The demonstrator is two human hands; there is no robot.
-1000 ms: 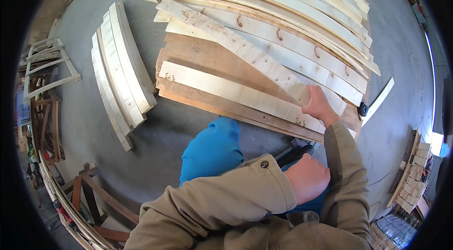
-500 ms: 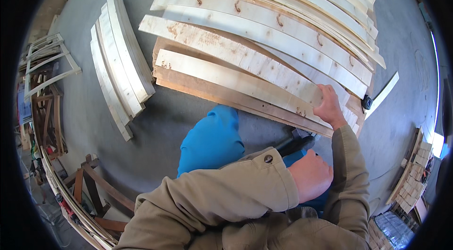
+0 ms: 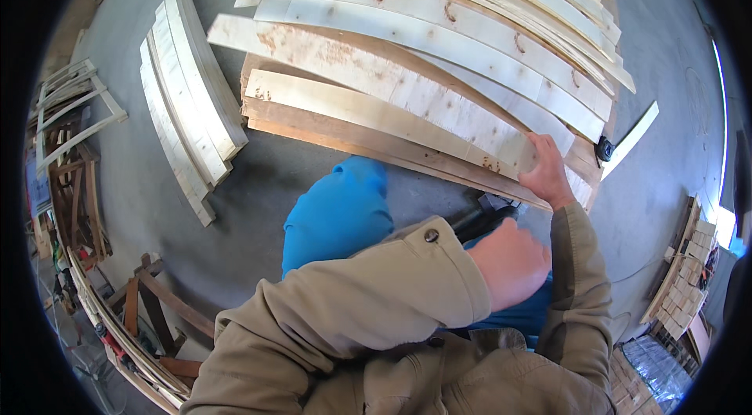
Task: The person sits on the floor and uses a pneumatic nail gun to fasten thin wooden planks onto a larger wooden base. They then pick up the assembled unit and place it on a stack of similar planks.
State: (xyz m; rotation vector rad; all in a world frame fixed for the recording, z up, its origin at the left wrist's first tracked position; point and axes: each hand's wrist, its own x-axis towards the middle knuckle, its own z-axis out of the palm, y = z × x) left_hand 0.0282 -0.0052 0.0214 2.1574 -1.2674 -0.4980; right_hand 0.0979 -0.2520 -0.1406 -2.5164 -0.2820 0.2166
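Note:
My right hand (image 3: 551,172) grips the right end of a pale wooden board (image 3: 337,62), fingers over the far edge and thumb at the near one. The board lies slanted, its left end jutting past the boards beneath. A second pale board (image 3: 337,108) with knots lies nearer me, on a reddish-brown wooden base (image 3: 313,130). My left hand (image 3: 513,262) is closed in a fist in front of my body, wrist bent; whatever it may hold is hidden. Just beyond it is a dark, rounded object (image 3: 489,221), partly covered, whose kind I cannot make out.
Many more boards (image 3: 439,11) are piled farther back. Left of them, a smaller stack (image 3: 188,86) lies on the grey floor. A black tape measure (image 3: 604,148) sits at the pile's right end, near a loose strip (image 3: 633,137). Wooden frames (image 3: 82,113) stand far left; wood blocks (image 3: 683,289) lie right.
The view has shifted slightly, moving the pile up and left in the picture. The held board's left end has swung a little outward. My right hand keeps its grip; my left fist has risen slightly.

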